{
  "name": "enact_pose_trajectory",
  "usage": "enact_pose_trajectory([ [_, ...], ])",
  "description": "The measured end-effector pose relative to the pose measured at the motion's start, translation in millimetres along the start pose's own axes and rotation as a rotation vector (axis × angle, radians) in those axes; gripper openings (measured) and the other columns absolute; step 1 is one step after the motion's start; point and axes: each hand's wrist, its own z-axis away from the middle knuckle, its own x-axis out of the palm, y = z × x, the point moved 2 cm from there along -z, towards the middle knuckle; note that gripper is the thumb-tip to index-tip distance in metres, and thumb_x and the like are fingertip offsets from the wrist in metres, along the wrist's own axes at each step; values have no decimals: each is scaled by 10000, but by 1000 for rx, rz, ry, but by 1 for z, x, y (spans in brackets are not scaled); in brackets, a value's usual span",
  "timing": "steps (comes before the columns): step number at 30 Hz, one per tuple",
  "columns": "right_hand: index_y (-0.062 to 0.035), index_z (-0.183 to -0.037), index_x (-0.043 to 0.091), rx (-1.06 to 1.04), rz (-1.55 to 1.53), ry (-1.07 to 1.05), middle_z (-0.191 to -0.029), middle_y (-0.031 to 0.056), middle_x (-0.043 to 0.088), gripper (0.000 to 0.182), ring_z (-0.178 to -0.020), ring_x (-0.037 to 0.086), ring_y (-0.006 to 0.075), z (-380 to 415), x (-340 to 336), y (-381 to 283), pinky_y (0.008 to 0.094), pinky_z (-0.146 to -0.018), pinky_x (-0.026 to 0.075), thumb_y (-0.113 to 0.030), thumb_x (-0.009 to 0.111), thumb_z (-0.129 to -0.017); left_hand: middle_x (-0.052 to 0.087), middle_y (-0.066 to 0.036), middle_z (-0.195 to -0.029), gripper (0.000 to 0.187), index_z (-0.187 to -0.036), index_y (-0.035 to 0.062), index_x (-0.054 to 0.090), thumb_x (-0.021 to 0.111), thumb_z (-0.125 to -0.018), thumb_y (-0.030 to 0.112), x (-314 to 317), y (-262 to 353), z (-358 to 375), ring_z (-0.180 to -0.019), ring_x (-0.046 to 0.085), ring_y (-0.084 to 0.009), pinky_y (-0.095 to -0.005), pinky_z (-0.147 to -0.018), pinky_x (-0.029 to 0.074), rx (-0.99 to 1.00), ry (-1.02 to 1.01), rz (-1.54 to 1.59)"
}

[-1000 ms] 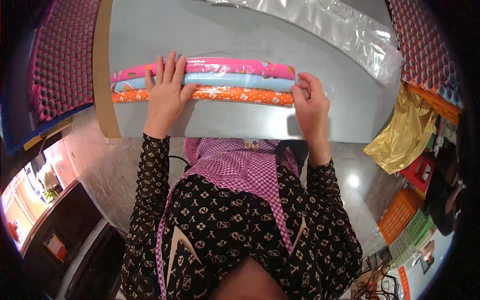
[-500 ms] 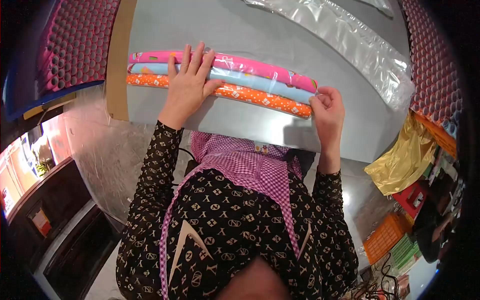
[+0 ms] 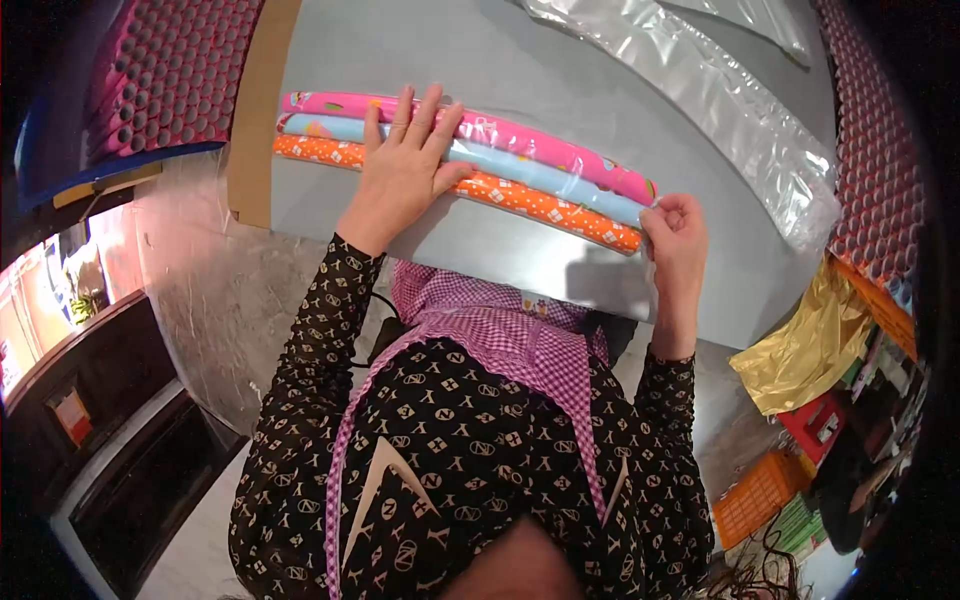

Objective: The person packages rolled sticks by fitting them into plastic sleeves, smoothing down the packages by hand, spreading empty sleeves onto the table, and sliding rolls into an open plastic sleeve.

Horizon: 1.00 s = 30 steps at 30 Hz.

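Three long rolls of patterned wrapping paper lie side by side in a clear plastic sleeve: a pink roll [image 3: 545, 146] at the back, a light blue roll [image 3: 545, 178] in the middle and an orange dotted roll [image 3: 545, 206] at the front. Across them, left of centre, my left hand [image 3: 405, 185] rests flat with its fingers spread. At the right end my right hand [image 3: 676, 238] is closed in a pinch on the sleeve's end, beside the light blue roll. The exact fold of plastic between those fingertips is hard to make out.
The rolls lie on a grey table [image 3: 400, 45] with a brown cardboard strip [image 3: 255, 130] along its left side. Clear plastic sleeves [image 3: 700, 100] lie at the back right. Stacked pink-edged tubes [image 3: 185, 75] stand left, more tubes [image 3: 875, 150] right, near gold foil [image 3: 805, 345].
The camera view has shifted and turned slightly, so the table and rolls appear farther right. Both hands keep nearly the same pose on the rolls.
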Motion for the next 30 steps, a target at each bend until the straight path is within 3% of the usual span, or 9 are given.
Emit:
enact_pose_trajectory([
  [12, -22, -949, 526, 127, -135, -78, -718, 7, 526, 187, -479, 452, 62, -6, -6, 1, 205, -385, 330, -5, 644, -804, 416, -123, -1444, 651, -1349, 148, 497, 528, -851, 567, -3, -1, 0, -1344, 359, -358, -618, -1079, 197, -12, 18, 24],
  [14, -23, -942, 527, 110, -78, -47, -711, 6, 525, 167, -480, 449, 59, -6, -6, 0, 205, -386, 325, -8, 637, -817, 408, -114, -1448, 650, -1371, 138, 465, 539, -857, 528, -7, 0, 0, -1350, 353, -356, -579, -1092, 204, -2, -7, 48],
  [15, -23, -942, 527, 103, -82, -67, -711, 6, 525, 167, -480, 449, 59, -5, -4, -1, 205, -386, 325, -8, 637, -817, 414, -134, -1443, 646, -1345, 140, 498, 521, -859, 564, -2, -2, 0, -1345, 358, -365, -624, -1084, 188, 12, 24, 41],
  [20, -17, -960, 529, 46, 3, -67, -694, -2, 527, 155, -506, 445, 48, 2, -5, 1, 194, -429, 315, -62, 633, -855, 417, -137, -1439, 650, -1332, 126, 513, 516, -859, 572, 2, -4, 3, -1358, 341, -370, -619, -1091, 180, -5, 51, 72],
  [23, -3, -1008, 534, 29, 144, 25, -729, -1, 543, 186, -580, 476, 46, 15, 0, -14, 192, -495, 363, -62, 634, -862, 419, -143, -1436, 641, -1323, 128, 526, 516, -860, 572, 4, -4, 4, -1356, 344, -373, -613, -1094, 178, 8, 70, 96],
  [25, 8, -1054, 532, -124, 192, 47, -781, 2, 557, 229, -672, 505, 52, 18, -2, -10, 191, -596, 411, -53, 638, -861, 418, -143, -1438, 642, -1323, 128, 527, 514, -860, 573, 5, -5, 4, -1356, 344, -374, -613, -1095, 176, 6, 71, 98],
  [30, 10, -1062, 525, -136, 220, 17, -822, 5, 562, 240, -731, 534, 70, 23, 2, -8, 198, -668, 441, -23, 629, -849, 407, -142, -1450, 654, -1330, 130, 524, 513, -856, 580, 5, -4, 3, -1358, 343, -374, -613, -1096, 174, 11, 68, 99],
])
